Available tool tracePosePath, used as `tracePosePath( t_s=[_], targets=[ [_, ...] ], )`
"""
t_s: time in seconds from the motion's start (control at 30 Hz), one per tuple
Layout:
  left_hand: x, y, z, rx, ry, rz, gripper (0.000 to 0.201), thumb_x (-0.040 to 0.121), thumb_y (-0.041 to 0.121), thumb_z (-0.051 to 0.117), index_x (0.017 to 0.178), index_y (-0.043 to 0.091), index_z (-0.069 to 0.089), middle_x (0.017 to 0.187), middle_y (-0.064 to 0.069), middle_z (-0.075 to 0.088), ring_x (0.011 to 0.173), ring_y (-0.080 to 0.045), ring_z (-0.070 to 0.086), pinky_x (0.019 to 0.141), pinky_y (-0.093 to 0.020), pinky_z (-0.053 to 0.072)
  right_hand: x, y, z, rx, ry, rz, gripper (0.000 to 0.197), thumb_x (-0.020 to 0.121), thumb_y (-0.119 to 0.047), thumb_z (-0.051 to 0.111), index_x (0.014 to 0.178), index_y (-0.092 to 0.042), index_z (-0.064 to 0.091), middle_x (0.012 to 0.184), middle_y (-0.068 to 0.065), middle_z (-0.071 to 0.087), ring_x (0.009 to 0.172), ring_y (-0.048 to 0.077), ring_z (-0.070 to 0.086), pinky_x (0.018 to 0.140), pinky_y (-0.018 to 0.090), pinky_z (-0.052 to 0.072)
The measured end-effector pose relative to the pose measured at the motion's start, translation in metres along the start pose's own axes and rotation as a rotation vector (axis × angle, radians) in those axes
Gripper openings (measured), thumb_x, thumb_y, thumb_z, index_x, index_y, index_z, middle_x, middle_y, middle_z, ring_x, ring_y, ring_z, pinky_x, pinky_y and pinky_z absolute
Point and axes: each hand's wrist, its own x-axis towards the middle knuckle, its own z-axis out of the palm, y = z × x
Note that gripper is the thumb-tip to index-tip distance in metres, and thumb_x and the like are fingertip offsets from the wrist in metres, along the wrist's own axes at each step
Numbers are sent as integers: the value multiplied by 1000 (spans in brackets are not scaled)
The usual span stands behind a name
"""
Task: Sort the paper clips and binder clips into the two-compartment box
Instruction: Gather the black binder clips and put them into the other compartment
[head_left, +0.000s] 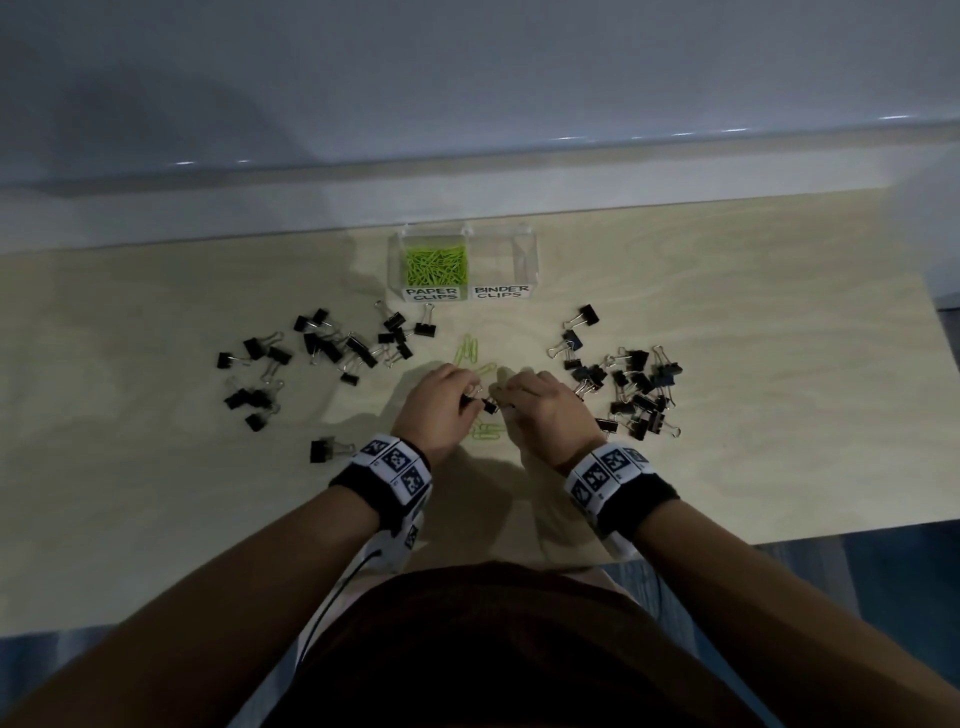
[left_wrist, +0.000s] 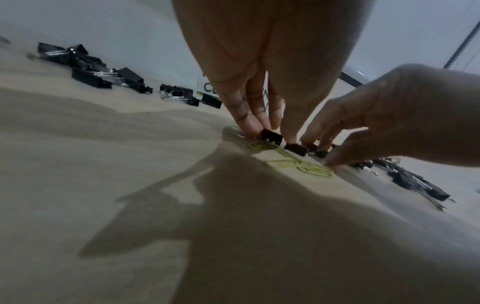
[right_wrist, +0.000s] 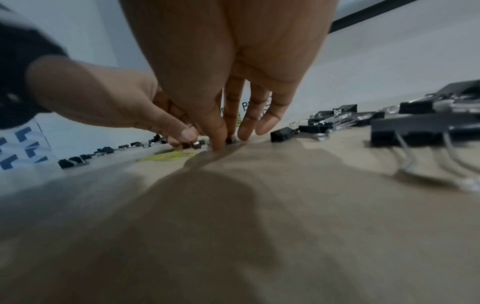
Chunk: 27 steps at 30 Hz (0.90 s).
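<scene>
A clear two-compartment box (head_left: 524, 249) stands at the back; its "PAPER CLIPS" side holds green paper clips (head_left: 435, 265), and nothing shows in its "BINDER CLIPS" side (head_left: 501, 262). Both hands meet low over the table centre. My left hand (head_left: 470, 397) pinches a small black binder clip (left_wrist: 271, 136) between fingertips and thumb. My right hand (head_left: 501, 395) pinches another small binder clip (left_wrist: 320, 153) right beside it. Loose green paper clips (left_wrist: 298, 166) lie on the table just under and beyond the hands (head_left: 467, 353).
Piles of larger black binder clips lie left (head_left: 337, 348) and right (head_left: 639, 384) of the hands, and one lone clip (head_left: 324, 449) sits near the left wrist. The pale wooden table (head_left: 156, 467) meets a grey wall behind the box.
</scene>
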Motion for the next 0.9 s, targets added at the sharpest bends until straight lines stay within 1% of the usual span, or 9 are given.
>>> tracePosePath(
  t_s=[0.13, 0.23, 0.33, 0.4, 0.5, 0.57, 0.73, 0.83, 0.9],
  targets=[
    [1, 1, -6, -104, -22, -30, 30, 82, 13, 65, 112, 12, 62, 99, -6, 61, 86, -19, 59, 85, -37, 52, 2, 3, -6, 36, 30, -12, 11, 84, -13, 57, 90, -10, 66, 84, 8, 62, 70, 28, 56, 56, 38, 52],
    [-3, -5, -17, -147, 16, -26, 30, 83, 14, 64, 113, 13, 61, 97, 1, 57, 81, -10, 55, 82, -28, 53, -4, 10, -20, 59, 92, 63, 25, 85, -20, 44, 88, -6, 64, 86, 11, 62, 70, 27, 57, 64, 40, 52],
    [-5, -25, -33, -66, 139, -54, 28, 84, 13, 61, 112, 13, 60, 103, -1, 55, 90, -13, 55, 83, -28, 50, -10, 14, -32, -87, 149, 166, 37, 78, -25, 36, 89, -8, 66, 92, 10, 63, 78, 29, 58, 70, 45, 50],
    [-4, -37, -40, 56, 172, -21, 30, 85, 12, 58, 115, 11, 60, 111, -5, 55, 102, -19, 52, 91, -32, 47, -10, 7, -31, -137, 163, 105, 31, 79, -24, 43, 92, -11, 67, 96, 7, 65, 80, 27, 58, 71, 44, 48],
    [4, -32, -37, 205, 68, 155, 37, 88, 5, 51, 124, 7, 55, 127, -8, 52, 119, -24, 43, 102, -39, 41, -5, -11, -13, -108, 92, -90, 22, 79, -17, 63, 101, -16, 66, 101, 0, 65, 81, 21, 58, 70, 35, 45],
    [12, -21, -30, 285, -39, 244, 45, 87, -1, 48, 131, 6, 48, 138, -9, 46, 129, -25, 36, 107, -41, 36, -4, -18, 0, -126, 20, -138, 25, 81, -19, 66, 105, -20, 66, 106, -5, 64, 84, 19, 57, 70, 33, 42],
    [28, -12, -19, 446, -113, 243, 56, 89, -2, 45, 142, 9, 29, 150, -7, 25, 137, -24, 22, 109, -38, 32, -11, -10, -7, -142, 2, -28, 16, 90, -24, 54, 95, -16, 67, 102, -2, 64, 79, 21, 61, 70, 32, 40],
    [20, -14, -15, 498, -120, 321, 58, 87, -3, 48, 141, 8, 31, 149, -7, 27, 135, -25, 24, 107, -39, 34, -14, 2, -24, -149, -5, 85, 32, 86, -26, 39, 95, -13, 66, 108, 2, 65, 86, 24, 64, 75, 38, 44],
    [10, -21, -11, 457, -150, 420, 57, 84, -4, 50, 139, 6, 37, 144, -9, 35, 131, -28, 31, 104, -40, 40, -10, 3, -30, -153, 4, 113, 35, 79, -23, 38, 98, -9, 65, 107, 7, 64, 87, 27, 64, 75, 43, 49]
  ],
)
